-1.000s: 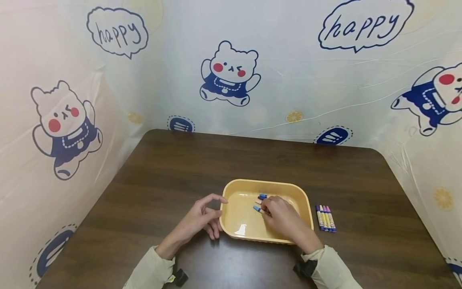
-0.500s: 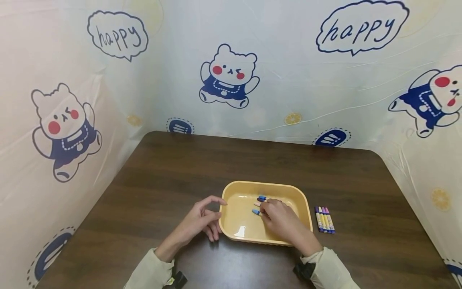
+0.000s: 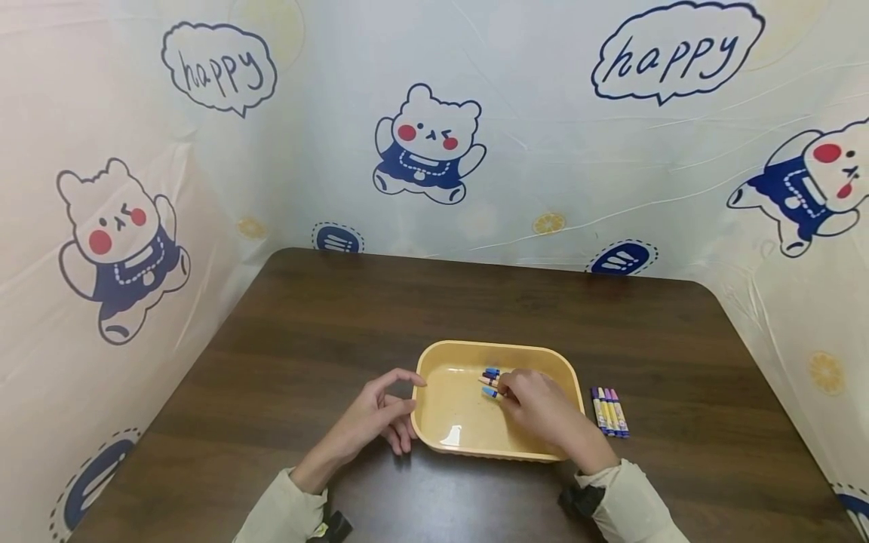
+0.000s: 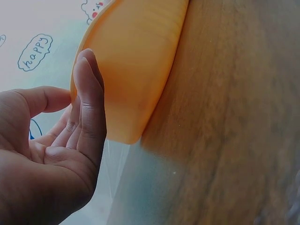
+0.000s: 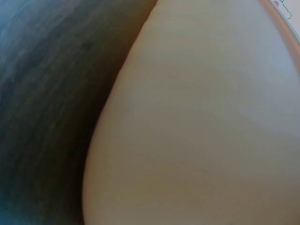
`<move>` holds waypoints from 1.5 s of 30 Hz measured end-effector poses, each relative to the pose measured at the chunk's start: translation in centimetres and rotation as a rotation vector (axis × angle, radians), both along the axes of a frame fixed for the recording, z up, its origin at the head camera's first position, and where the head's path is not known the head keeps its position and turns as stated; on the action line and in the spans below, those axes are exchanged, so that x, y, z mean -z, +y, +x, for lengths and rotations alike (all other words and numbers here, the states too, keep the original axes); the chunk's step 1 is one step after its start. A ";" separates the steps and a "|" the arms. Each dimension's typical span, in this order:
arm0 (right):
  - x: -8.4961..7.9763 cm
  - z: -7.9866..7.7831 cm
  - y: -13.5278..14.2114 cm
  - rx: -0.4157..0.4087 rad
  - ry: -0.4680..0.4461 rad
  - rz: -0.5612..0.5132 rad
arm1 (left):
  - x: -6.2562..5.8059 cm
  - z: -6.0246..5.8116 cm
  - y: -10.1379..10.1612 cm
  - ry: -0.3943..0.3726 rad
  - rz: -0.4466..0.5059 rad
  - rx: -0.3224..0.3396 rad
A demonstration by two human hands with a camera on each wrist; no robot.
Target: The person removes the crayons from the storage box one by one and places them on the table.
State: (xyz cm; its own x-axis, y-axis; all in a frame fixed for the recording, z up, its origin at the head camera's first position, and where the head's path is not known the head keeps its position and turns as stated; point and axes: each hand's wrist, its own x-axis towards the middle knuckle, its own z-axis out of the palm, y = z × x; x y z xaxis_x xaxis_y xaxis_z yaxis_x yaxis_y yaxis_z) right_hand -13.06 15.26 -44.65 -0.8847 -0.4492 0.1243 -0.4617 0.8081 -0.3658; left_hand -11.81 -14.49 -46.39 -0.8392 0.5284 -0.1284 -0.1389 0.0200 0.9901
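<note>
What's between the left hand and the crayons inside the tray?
From the left hand to those crayons: the left wall of the tray, then its bare floor, in head view.

- Table [image 3: 353, 302]: before the backdrop [image 3: 543, 166], bearing the tray [image 3: 448, 407].
- Crayons [image 3: 490, 382]: in the tray, near its middle.
- Right hand [image 3: 539, 401]: over their right ends.
- Second crayon row [image 3: 610, 412]: right of tray.
- Left hand [image 3: 380, 411]: at its left rim.

The tray [image 5: 187, 122] fills most of the right wrist view with its pale, blurred wall; dark table [image 5: 42, 93] lies alongside it, printed sheet [image 5: 293, 6] beyond its orange rim [image 5: 282, 26].
</note>
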 end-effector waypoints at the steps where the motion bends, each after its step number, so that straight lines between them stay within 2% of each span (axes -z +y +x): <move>1: -0.1 0.0 0.0 0.000 -0.003 0.000 | 0.0 0.0 0.0 0.002 0.000 0.001; 20: -1.7 0.3 0.4 0.022 0.005 -0.010 | 0.2 0.0 -0.1 0.001 -0.009 -0.003; 27: -2.8 0.7 0.4 -0.006 0.076 -0.024 | 0.3 0.0 -0.1 -0.003 -0.006 -0.003; 32: -3.3 1.0 0.4 -0.015 0.094 -0.038 | 0.3 0.0 -0.1 -0.003 -0.008 -0.003; 36: -3.7 1.1 0.4 -0.010 0.106 -0.043 | 0.2 -0.1 -0.1 -0.004 -0.012 -0.005; 42: -4.0 1.1 0.8 -0.010 0.171 -0.057 | 0.2 -0.1 -0.1 0.002 -0.013 -0.005; 45: -4.4 1.2 1.0 0.009 0.159 -0.062 | 0.2 -0.1 -0.1 0.001 -0.016 -0.002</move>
